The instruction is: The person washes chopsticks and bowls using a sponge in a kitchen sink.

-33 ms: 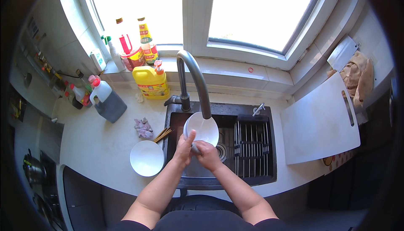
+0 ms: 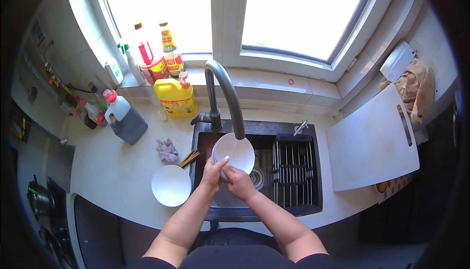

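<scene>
Under the curved faucet [image 2: 226, 93], a white bowl [image 2: 237, 150] is tilted over the dark sink [image 2: 210, 213]. A thin stream of water runs from the spout into it. My left hand [image 2: 212, 175] grips the bowl's near left side, with the thumb lying at the rim. Closed against the bowl's near outer side is my right hand [image 2: 240, 183]; its fingertips are hidden behind the bowl and the left hand. A second edge shows along the left of the bowl, and I cannot tell whether another bowl is stacked beneath.
Left of the sink are another white bowl [image 2: 172, 186], chopsticks [image 2: 189, 158] and a crumpled cloth [image 2: 167, 150]. A yellow jug [image 2: 175, 98] and a dark-filled jug [image 2: 126, 119] stand behind. A drying rack [image 2: 293, 173] spans the sink's right; a white cutting board [image 2: 372, 141] leans beyond it.
The bowl and both hands have shifted very slightly. My right hand sits a little closer to the left hand, and the grip on the bowl stays.
</scene>
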`<control>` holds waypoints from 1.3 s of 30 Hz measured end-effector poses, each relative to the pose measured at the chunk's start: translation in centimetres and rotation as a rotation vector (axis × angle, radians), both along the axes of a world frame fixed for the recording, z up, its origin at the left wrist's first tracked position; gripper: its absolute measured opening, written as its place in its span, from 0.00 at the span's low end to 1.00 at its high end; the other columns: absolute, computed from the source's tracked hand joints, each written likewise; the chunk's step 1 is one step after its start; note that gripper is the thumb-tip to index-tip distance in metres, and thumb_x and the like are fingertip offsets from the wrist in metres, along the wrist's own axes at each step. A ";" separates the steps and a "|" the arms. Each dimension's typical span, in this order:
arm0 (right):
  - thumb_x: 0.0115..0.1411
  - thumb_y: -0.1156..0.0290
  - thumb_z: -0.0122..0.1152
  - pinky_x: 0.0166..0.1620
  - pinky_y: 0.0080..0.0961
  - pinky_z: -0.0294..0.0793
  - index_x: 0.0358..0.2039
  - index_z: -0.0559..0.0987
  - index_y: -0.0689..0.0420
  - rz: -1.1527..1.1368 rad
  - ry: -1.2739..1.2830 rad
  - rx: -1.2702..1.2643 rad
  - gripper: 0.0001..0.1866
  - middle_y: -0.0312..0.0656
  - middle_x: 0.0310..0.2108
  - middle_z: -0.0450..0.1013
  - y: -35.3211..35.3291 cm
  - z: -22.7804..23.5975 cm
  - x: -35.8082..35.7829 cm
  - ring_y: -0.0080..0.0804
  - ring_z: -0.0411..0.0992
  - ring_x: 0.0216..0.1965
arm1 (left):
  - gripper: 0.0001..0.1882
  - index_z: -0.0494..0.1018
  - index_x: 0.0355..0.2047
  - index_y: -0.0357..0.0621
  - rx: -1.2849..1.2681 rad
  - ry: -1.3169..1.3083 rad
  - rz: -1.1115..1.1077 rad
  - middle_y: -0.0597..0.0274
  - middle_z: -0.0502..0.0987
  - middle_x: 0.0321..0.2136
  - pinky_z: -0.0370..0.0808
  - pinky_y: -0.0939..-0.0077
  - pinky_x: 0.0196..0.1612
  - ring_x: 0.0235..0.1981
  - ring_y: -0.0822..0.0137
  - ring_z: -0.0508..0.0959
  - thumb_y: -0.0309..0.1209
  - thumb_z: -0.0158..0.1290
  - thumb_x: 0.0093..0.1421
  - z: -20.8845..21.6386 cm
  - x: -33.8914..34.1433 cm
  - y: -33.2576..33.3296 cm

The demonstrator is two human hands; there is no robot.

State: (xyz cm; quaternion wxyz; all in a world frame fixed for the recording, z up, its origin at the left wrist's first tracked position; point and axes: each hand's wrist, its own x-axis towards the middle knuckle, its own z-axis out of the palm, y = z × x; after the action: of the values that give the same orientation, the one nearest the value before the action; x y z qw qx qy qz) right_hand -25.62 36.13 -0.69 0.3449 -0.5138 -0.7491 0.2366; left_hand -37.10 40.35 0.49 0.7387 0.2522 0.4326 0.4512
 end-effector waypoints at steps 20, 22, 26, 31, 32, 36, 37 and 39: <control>0.47 0.70 0.59 0.40 0.32 0.73 0.37 0.78 0.52 0.073 -0.127 0.116 0.14 0.41 0.33 0.76 -0.8 -2.1 0.5 0.36 0.75 0.35 | 0.30 0.64 0.46 0.39 -0.065 0.138 -0.087 0.58 0.70 0.35 0.74 0.69 0.36 0.36 0.62 0.72 0.25 0.44 0.37 -1.3 -2.4 0.8; 0.51 0.68 0.56 0.49 0.34 0.69 0.39 0.77 0.50 0.255 -0.311 0.389 0.13 0.37 0.38 0.77 0.1 -3.2 3.9 0.28 0.74 0.42 | 0.32 0.65 0.48 0.41 0.007 0.119 -0.223 0.59 0.70 0.37 0.75 0.62 0.36 0.39 0.62 0.72 0.26 0.45 0.36 -2.1 -4.1 1.8; 0.52 0.71 0.54 0.57 0.40 0.60 0.38 0.78 0.50 0.313 -0.594 0.572 0.12 0.36 0.39 0.76 1.1 -1.6 7.5 0.26 0.72 0.46 | 0.31 0.64 0.48 0.44 -0.112 0.240 -0.553 0.57 0.70 0.36 0.76 0.60 0.34 0.38 0.61 0.74 0.28 0.46 0.37 1.9 -4.4 2.3; 0.51 0.72 0.53 0.54 0.34 0.64 0.36 0.77 0.52 0.185 -0.301 0.319 0.11 0.36 0.31 0.76 -0.6 -1.7 3.3 0.28 0.75 0.38 | 0.31 0.62 0.47 0.43 0.025 0.060 -0.064 0.56 0.69 0.36 0.76 0.64 0.37 0.37 0.60 0.74 0.27 0.46 0.37 -2.2 -2.9 1.0; 0.48 0.73 0.56 0.52 0.35 0.66 0.38 0.77 0.53 0.151 -0.236 0.190 0.14 0.40 0.30 0.76 -0.7 -1.1 2.2 0.32 0.75 0.36 | 0.30 0.61 0.46 0.41 0.006 0.088 0.048 0.56 0.67 0.36 0.75 0.69 0.37 0.36 0.61 0.72 0.27 0.46 0.37 -2.1 -1.9 0.6; 0.46 0.73 0.58 0.52 0.37 0.66 0.40 0.76 0.53 0.047 -0.136 0.057 0.17 0.42 0.34 0.76 -0.9 -1.7 -0.2 0.36 0.74 0.38 | 0.27 0.62 0.44 0.39 0.009 0.278 0.105 0.60 0.67 0.33 0.67 0.78 0.40 0.35 0.66 0.69 0.23 0.43 0.38 -3.3 -1.3 0.3; 0.47 0.72 0.57 0.53 0.38 0.64 0.40 0.76 0.53 0.101 -0.134 0.059 0.17 0.41 0.35 0.76 -0.9 -2.0 0.4 0.35 0.74 0.39 | 0.28 0.63 0.45 0.38 0.039 0.252 0.078 0.60 0.68 0.34 0.67 0.78 0.41 0.36 0.65 0.70 0.24 0.44 0.37 -3.5 -1.8 0.6; 0.50 0.71 0.56 0.57 0.43 0.59 0.41 0.76 0.52 0.194 -0.271 0.186 0.15 0.39 0.38 0.75 -0.5 -3.1 2.3 0.33 0.72 0.44 | 0.31 0.65 0.48 0.36 0.095 0.203 0.022 0.59 0.70 0.36 0.68 0.78 0.43 0.38 0.65 0.71 0.24 0.45 0.37 -4.2 -3.4 1.3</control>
State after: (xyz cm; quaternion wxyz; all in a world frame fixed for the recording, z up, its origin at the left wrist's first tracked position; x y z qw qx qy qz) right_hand -23.30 35.66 -3.79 0.2625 -0.4324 -0.8532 0.1271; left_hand -40.48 41.61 -3.69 0.6735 0.3264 0.4860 0.4513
